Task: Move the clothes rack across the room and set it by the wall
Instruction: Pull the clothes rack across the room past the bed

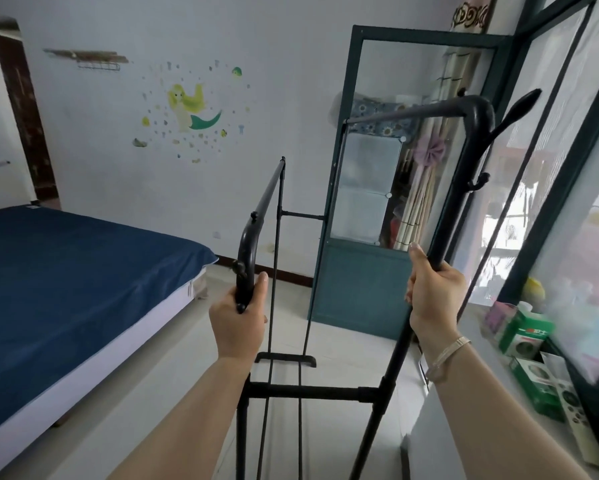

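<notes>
A black metal clothes rack [312,393] with two top rails stands in front of me, empty of clothes and tilted so the right rail sits higher than the left. My left hand [240,318] is closed around the curved end of the left upright. My right hand [433,294] grips the right upright well below its bend and hook. The rack's far foot [286,360] shows on the pale floor. Its near feet are out of view below.
A bed with a blue cover [66,289] fills the left. The white wall with a mermaid sticker [190,109] lies ahead. A green-framed glass door [367,271] stands open ahead right. Green boxes [526,336] sit on a sill along the windows at right.
</notes>
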Action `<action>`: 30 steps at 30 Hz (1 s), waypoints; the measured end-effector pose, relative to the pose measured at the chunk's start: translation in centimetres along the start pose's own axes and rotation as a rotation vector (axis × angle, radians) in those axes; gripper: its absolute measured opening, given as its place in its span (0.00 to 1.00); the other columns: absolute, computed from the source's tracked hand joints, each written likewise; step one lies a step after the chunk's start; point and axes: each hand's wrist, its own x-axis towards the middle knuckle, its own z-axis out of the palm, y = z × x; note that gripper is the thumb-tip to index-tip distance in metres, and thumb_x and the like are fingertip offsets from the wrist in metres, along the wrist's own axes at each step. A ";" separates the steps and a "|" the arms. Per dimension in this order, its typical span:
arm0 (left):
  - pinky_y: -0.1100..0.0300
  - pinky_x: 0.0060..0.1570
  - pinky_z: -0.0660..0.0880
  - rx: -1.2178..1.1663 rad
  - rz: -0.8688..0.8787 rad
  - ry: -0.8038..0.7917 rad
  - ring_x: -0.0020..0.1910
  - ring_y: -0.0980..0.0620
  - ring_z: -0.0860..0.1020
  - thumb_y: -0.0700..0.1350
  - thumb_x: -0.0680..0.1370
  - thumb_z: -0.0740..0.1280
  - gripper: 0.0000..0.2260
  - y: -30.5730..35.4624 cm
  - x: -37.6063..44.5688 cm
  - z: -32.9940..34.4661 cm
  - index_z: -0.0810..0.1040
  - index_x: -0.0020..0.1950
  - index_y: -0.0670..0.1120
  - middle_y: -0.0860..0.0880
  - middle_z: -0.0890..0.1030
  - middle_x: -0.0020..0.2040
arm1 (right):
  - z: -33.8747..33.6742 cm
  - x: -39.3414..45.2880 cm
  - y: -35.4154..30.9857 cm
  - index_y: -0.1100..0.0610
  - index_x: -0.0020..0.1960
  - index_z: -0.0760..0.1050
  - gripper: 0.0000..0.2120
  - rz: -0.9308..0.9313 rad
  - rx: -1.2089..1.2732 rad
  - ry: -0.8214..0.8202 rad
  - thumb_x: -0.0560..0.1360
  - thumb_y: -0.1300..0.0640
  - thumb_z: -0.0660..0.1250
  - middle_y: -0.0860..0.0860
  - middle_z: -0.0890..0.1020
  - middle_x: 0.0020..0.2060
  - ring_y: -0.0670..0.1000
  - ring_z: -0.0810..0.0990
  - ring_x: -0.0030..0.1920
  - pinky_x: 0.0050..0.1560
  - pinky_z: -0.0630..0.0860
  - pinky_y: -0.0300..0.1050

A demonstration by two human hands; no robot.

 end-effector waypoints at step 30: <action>0.54 0.30 0.72 0.105 -0.006 0.134 0.25 0.51 0.75 0.62 0.73 0.69 0.23 -11.0 12.2 14.8 0.76 0.35 0.42 0.40 0.78 0.29 | 6.5 22.7 11.1 0.56 0.34 0.68 0.17 0.055 0.037 -0.129 0.72 0.50 0.72 0.48 0.68 0.20 0.46 0.64 0.19 0.19 0.63 0.37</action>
